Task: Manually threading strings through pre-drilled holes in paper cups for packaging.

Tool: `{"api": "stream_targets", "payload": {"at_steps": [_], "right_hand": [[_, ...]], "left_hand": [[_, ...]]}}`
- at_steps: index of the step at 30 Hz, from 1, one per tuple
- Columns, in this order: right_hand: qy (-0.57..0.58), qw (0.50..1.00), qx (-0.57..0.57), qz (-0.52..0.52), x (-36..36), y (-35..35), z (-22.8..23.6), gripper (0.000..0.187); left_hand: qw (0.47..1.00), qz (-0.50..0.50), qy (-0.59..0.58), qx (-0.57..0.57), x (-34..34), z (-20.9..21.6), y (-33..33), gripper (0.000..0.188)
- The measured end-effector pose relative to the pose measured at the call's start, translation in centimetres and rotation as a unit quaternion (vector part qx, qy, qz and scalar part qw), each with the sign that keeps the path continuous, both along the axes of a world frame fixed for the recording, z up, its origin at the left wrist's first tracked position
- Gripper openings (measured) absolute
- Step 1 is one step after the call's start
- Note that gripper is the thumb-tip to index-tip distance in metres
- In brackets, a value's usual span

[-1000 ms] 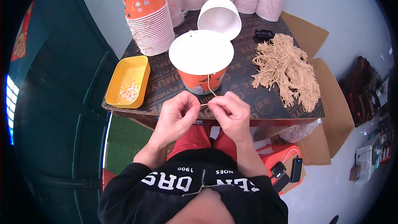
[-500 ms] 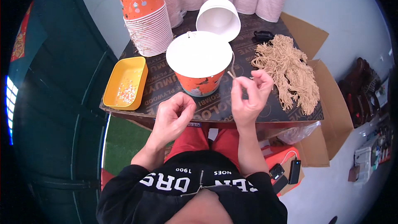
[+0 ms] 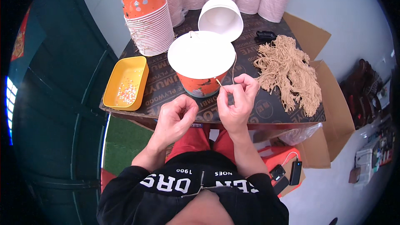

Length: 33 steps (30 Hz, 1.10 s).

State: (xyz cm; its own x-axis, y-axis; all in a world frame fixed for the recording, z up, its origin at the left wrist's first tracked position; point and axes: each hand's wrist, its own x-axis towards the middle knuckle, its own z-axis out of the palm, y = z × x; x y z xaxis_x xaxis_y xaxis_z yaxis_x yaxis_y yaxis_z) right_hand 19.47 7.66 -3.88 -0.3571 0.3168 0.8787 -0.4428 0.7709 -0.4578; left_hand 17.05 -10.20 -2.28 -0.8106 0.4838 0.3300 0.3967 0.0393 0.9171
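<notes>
An orange patterned paper bucket (image 3: 196, 86) with a white inside stands upright in front of me. A thin tan cord (image 3: 235, 64) runs down from its right rim to my right hand (image 3: 238, 106). That hand is closed in a pinch on the cord, and the cord's end sticks up from the fingertips close to the bucket's front wall. My left hand (image 3: 176, 117) is curled shut at the table's front edge, left of the right hand. Whatever may be between its fingertips is hidden.
A yellow tray (image 3: 143, 81) with small white and pink beads (image 3: 126, 93) sits left. A bundle of tan cords (image 3: 289, 73) lies right, below a black object (image 3: 266, 36). Behind are a tipped white bucket (image 3: 221, 18) and stacked buckets (image 3: 150, 29). Cardboard (image 3: 333, 112) flanks the table.
My right hand has moved left and slightly down with the cord, bringing the cord's end to the bucket's front wall. The left hand has hardly moved.
</notes>
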Motion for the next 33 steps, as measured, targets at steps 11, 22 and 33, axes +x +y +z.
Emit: {"api": "stream_targets", "payload": {"at_steps": [11, 22, 33], "right_hand": [[0.000, 1.000, 0.010, -0.002, -0.4, -0.5, 0.1, 0.020], [0.000, 1.000, 0.019, -0.008, -1.2, -0.6, 0.3, 0.017], [0.002, 1.000, 0.018, -0.012, -1.8, -0.7, 0.2, 0.016]], "left_hand": [[1.000, 0.007, 0.001, 0.003, 0.0, -0.3, -0.5, 0.004], [0.999, -0.004, 0.016, 0.042, -0.1, 2.0, -0.7, 0.007], [0.915, -0.060, 0.338, -0.211, -8.4, 9.0, 3.5, 0.024]]}}
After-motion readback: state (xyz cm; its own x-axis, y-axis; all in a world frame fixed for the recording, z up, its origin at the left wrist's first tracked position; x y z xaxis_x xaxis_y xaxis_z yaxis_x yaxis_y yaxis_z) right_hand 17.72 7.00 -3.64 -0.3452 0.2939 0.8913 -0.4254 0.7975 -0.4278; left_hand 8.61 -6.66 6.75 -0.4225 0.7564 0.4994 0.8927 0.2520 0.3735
